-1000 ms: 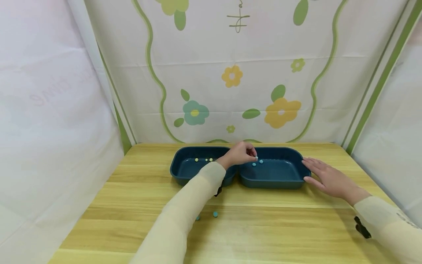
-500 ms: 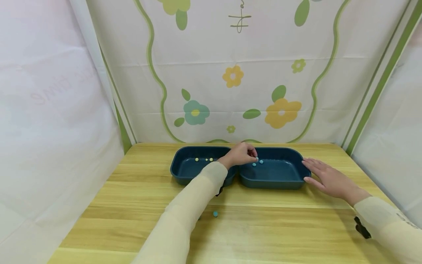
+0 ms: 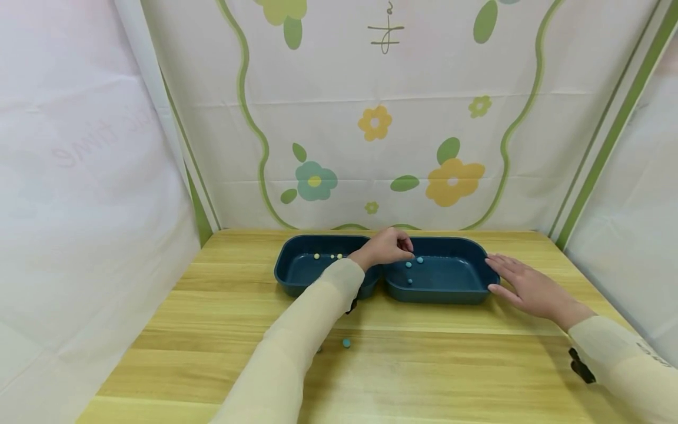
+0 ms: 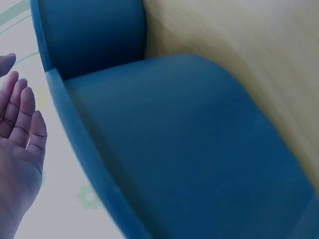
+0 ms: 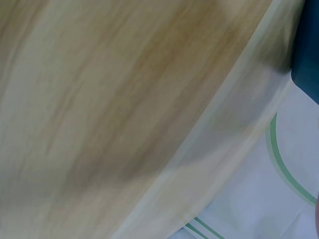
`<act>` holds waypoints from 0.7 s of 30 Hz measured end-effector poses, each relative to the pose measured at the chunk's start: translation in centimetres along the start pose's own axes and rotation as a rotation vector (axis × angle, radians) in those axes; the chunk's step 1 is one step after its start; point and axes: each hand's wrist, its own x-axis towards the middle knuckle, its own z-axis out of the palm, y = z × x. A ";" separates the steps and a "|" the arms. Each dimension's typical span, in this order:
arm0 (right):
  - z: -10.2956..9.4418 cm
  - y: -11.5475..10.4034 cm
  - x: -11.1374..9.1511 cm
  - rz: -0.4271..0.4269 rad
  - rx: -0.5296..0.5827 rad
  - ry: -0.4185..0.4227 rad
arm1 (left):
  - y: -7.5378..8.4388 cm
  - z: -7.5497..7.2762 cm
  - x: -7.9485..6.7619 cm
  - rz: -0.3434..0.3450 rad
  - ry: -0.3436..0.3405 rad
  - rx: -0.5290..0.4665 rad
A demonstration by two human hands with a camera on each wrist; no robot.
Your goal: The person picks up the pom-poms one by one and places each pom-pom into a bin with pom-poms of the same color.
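Observation:
My left hand (image 3: 385, 246) hovers over the left end of the right dark blue tray (image 3: 439, 296), fingers loosely bent, nothing seen between them. In the left wrist view the thumb stands a little apart from the fingers. Inside that tray lie three small blue balls: one at the back (image 3: 420, 259), one beside it (image 3: 408, 265) and one near the front wall (image 3: 410, 281). My right hand (image 3: 529, 288) rests its straight fingers against the tray's right end. In the right wrist view that hand is almost wholly out of frame.
A second dark blue tray (image 3: 290, 288) adjoins on the left, partly behind my left forearm, with small yellow balls (image 3: 316, 256) in it. A blue ball (image 3: 346, 343) lies on the wooden table (image 3: 424, 365); another (image 3: 319, 350) is half hidden by the sleeve. A patterned cloth (image 3: 339, 141) hangs behind.
The blue ball that my left fingers pinched has been let go and now lies near the front of the right tray. Both hands have stayed nearly in place.

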 end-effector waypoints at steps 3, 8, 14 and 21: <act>0.1 0.1 0.0 0.001 -0.002 -0.003 | 0.0 -0.4 -0.4 0.004 -0.005 -0.003; 0.1 0.1 0.0 -0.002 -0.004 0.002 | 0.0 -1.5 -1.1 0.041 -0.010 -0.011; 0.3 0.1 0.0 -0.008 -0.006 0.006 | 0.5 -3.2 -3.0 0.076 -0.023 0.003; 0.5 0.4 0.0 0.003 -0.011 0.010 | 0.5 -4.6 -6.2 0.160 -0.005 -0.009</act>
